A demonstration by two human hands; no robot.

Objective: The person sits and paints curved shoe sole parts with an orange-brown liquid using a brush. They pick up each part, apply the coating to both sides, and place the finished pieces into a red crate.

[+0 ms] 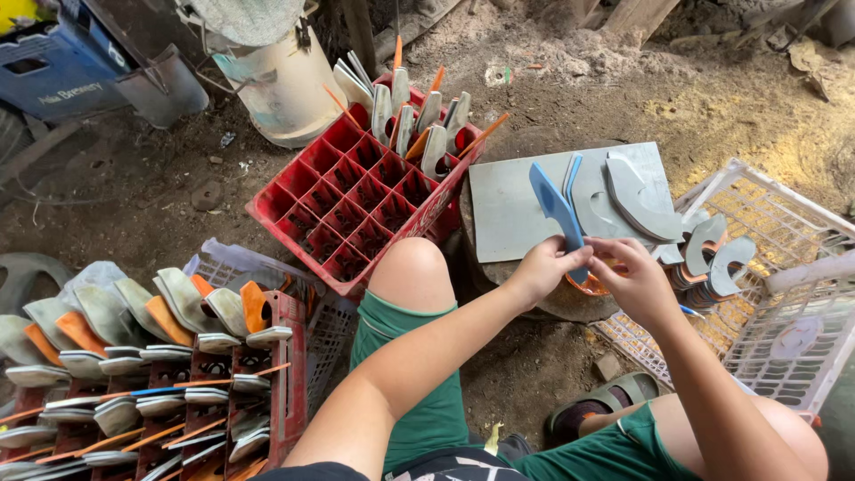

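Note:
A blue curved blade-shaped piece [553, 204] is held up between both hands. My left hand [543, 267] grips its lower end, and my right hand [634, 278] pinches the same end from the right. Just below the hands sits a small orange container [590, 286], mostly hidden. Behind the blue piece, grey curved metal blades [637, 198] lie on a grey flat board [508, 209]. More curved grey pieces [712, 254] are stacked to the right of my right hand.
A red divided crate [356, 191] holds several grey blades with orange sticks at its far end. At the left, another red crate [285, 374] is full of blades. A white mesh basket [784, 330] stands at the right. My knee [414, 272] and sandalled foot [601, 401] are below.

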